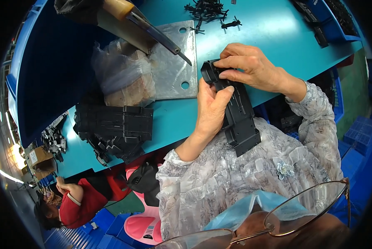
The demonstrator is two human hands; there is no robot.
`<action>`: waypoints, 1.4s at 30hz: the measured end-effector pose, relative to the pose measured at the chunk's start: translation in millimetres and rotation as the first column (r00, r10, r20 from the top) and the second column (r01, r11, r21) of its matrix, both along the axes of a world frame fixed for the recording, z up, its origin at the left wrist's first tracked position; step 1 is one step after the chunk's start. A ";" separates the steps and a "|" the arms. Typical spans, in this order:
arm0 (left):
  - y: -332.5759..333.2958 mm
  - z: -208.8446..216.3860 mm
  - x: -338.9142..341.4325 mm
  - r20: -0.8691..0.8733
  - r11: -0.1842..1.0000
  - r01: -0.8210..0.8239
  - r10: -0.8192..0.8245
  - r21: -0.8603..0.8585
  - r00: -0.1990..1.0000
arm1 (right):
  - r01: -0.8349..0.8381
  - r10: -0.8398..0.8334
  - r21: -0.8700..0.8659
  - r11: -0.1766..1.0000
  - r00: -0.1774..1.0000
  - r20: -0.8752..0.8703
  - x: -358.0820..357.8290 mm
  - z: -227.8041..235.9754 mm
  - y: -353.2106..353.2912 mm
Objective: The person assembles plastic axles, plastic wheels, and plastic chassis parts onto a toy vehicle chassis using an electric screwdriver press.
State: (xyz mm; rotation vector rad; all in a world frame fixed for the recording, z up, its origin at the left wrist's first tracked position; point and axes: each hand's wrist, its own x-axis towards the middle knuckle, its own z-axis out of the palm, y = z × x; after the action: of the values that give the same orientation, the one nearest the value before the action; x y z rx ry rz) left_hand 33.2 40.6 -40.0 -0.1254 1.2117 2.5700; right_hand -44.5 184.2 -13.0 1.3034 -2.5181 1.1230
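In the head view, a long black plastic part (240, 120) slants over the near edge of the teal desk (173, 114), its lower end close to the person's body; the left hand (211, 106) has its fingers clamped around the part's side, thumb on the top face. The right hand (256, 68) presses its bent fingers and thumb at the upper end, though whether they pinch a smaller piece cannot be told. Nearby are a metal plate (171, 74), stacked black parts (126, 124) and small black pieces (209, 10).
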 end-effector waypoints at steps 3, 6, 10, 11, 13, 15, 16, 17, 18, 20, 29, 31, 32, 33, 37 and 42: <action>0.7 0.0 -0.8 -0.015 1.000 -0.005 0.004 -0.017 1.000 | 0.004 -0.005 0.070 0.998 1.000 0.013 0.9 3.8 0.9; 0.2 0.9 -0.4 -0.012 0.999 -0.003 0.003 -0.035 1.000 | 0.028 -0.021 0.144 0.989 0.998 -0.052 4.1 6.9 -2.3; 0.0 2.0 -0.5 0.000 0.999 -0.021 0.021 -0.034 1.000 | -0.038 0.049 0.174 0.984 0.997 -0.061 2.8 6.0 -1.7; 0.2 1.6 -1.3 0.006 0.999 -0.038 0.038 -0.009 0.999 | -0.037 0.048 0.174 0.984 0.997 -0.060 1.1 2.7 -1.7; 0.9 -0.7 -5.1 0.017 0.994 -0.104 0.104 0.015 0.994 | -0.112 0.113 -0.032 0.993 0.993 0.020 -0.9 -7.3 -2.0; -2.7 -4.3 -6.1 0.006 0.997 -0.083 0.083 0.000 0.997 | -0.100 0.104 -0.080 0.992 0.993 0.046 0.0 -12.1 -0.1; -3.7 -4.5 -5.1 -0.009 0.993 -0.103 0.103 -0.057 0.995 | -0.094 0.104 -0.130 0.987 0.992 0.069 -0.1 -14.0 0.1; -4.4 -4.7 -4.7 -0.025 0.986 -0.123 0.121 -0.114 0.992 | 0.013 0.045 -0.213 0.977 0.964 0.262 4.0 -14.0 1.2; -5.7 -6.4 -5.2 -0.023 0.987 -0.126 0.124 -0.097 0.992 | 0.133 0.003 -0.272 0.953 0.894 0.448 8.3 -14.4 3.6; -4.5 -2.5 -3.1 0.013 0.984 -0.154 0.156 -0.090 0.988 | 0.203 -0.029 -0.263 0.943 0.839 0.544 10.3 -21.7 12.5; -5.6 -5.0 -2.9 -0.004 0.978 -0.179 0.179 -0.110 0.984 | 0.041 0.053 -0.177 0.983 0.867 0.495 0.2 -19.0 15.3; -7.5 -5.5 -2.4 -0.020 0.976 -0.171 0.170 -0.132 0.985 | 0.016 0.059 -0.150 0.989 0.873 0.483 -4.7 -16.7 15.4; -8.0 -3.9 -1.9 -0.014 0.979 -0.157 0.157 -0.131 0.988 | -0.026 0.086 -0.131 0.991 0.873 0.480 -8.3 -17.0 16.1; -8.5 -3.1 -1.7 -0.007 0.981 -0.143 0.143 -0.130 0.990 | -0.067 0.113 -0.112 0.991 0.872 0.477 -10.8 -17.1 16.7; -9.9 -4.9 -1.7 0.001 0.983 -0.120 0.121 -0.141 0.993 | -0.104 0.128 -0.079 0.991 0.890 0.439 -13.5 -18.8 16.5; -8.9 -3.9 -3.4 0.043 0.989 -0.136 0.139 -0.052 0.989 | -0.102 0.107 -0.033 0.994 0.941 0.321 -12.4 -14.5 15.1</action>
State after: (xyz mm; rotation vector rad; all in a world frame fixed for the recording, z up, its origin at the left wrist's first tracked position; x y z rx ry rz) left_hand 29.8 31.7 -44.0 -0.2876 1.2915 2.6382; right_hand -56.9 199.3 -27.4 1.3620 -2.6792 1.4865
